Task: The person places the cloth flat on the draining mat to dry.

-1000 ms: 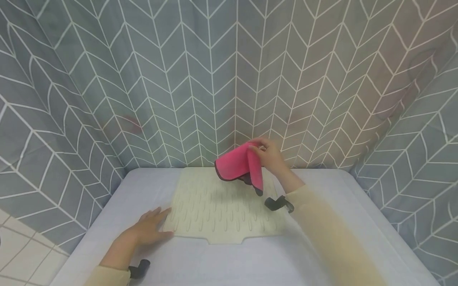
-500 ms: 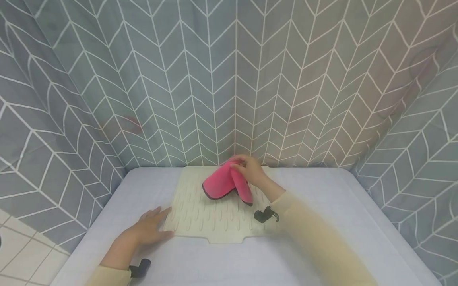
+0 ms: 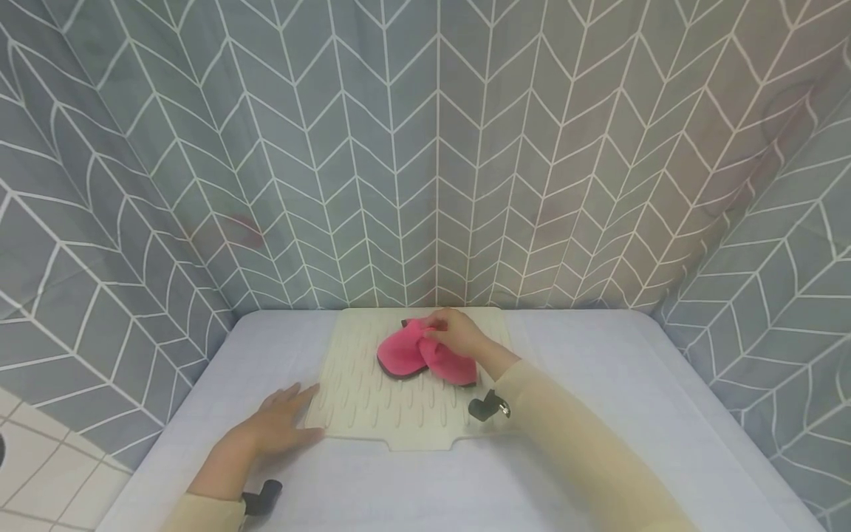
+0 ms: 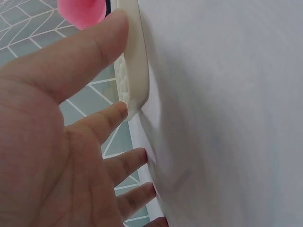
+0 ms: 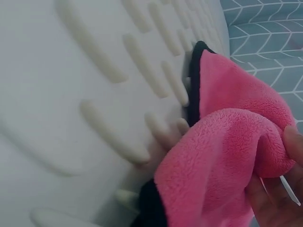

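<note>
A pink cloth [image 3: 403,350] with a dark edge lies bunched over the far middle of a cream ridged board [image 3: 419,421]. My right hand [image 3: 457,334] pinches the cloth's top between thumb and fingers. In the right wrist view the fluffy cloth [image 5: 213,156] hangs in folds close over the board's raised ridges [image 5: 109,132]. My left hand [image 3: 281,423] is spread at the board's left edge. Seen from the left wrist, the thumb and index fingertip of that hand [image 4: 71,142] are right at the board's rim [image 4: 137,61], its other fingertips on the white tabletop.
A white-covered table [image 3: 585,384] bears the board. Grey curtains [image 3: 419,148] with a white chevron pattern stand behind it and on both sides. White floor tiles [image 3: 46,473] show at lower left. A dark wrist strap [image 3: 488,406] sits on the right sleeve.
My right hand has come down and left, bringing the hanging cloth onto the board, where it now spreads and bunches. The left hand has stayed at the board's left edge.
</note>
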Demonstrator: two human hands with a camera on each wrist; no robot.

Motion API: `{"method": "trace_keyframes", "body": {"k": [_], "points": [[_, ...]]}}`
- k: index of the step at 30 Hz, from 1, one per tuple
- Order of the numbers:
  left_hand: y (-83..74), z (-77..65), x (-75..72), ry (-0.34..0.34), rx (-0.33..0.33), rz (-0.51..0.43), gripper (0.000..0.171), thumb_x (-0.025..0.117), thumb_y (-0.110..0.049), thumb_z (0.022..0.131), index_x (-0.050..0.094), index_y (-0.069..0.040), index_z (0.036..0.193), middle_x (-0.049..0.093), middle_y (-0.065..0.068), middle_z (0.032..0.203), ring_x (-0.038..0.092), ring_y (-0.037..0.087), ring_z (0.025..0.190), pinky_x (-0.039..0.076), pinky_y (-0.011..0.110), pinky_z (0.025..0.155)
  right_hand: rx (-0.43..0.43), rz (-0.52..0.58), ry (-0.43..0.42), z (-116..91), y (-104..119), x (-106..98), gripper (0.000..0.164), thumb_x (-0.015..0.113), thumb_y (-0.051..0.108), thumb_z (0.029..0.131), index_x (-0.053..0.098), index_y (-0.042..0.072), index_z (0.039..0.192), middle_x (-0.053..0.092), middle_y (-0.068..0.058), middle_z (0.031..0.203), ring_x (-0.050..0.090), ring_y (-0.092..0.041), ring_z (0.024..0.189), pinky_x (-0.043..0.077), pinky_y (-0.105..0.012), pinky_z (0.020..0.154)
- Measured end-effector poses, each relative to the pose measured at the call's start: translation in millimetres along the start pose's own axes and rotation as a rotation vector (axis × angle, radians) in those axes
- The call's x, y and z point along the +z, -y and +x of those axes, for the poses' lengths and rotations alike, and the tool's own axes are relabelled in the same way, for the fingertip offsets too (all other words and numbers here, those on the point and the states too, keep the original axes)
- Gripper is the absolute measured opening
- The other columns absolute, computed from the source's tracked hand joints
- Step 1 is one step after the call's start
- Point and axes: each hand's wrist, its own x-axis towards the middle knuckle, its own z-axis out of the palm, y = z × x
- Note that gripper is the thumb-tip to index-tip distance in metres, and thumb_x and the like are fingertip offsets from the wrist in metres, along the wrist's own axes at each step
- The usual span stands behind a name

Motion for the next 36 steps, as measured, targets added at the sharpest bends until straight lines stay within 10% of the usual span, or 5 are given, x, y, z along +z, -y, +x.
{"method": "trace_keyframes", "body": {"k": [36], "points": [[-4.7, -1.9, -2.1, -0.004, 0.009, -0.003, 0.097, 0.072, -0.06, 0.079, 0.039, -0.006, 0.153, 0.025, 0.034, 0.156, 0.018, 0.061, 0.141, 0.019, 0.078, 0.106, -0.079, 0.173, -0.046, -27, 1, -39, 0.024, 0.068, 0.018, 0.097, 0.073, 0.008, 0.118, 0.07, -0.006, 0.118, 0.062, -0.024, 0.118, 0.054, -0.04, 0.095]]}}
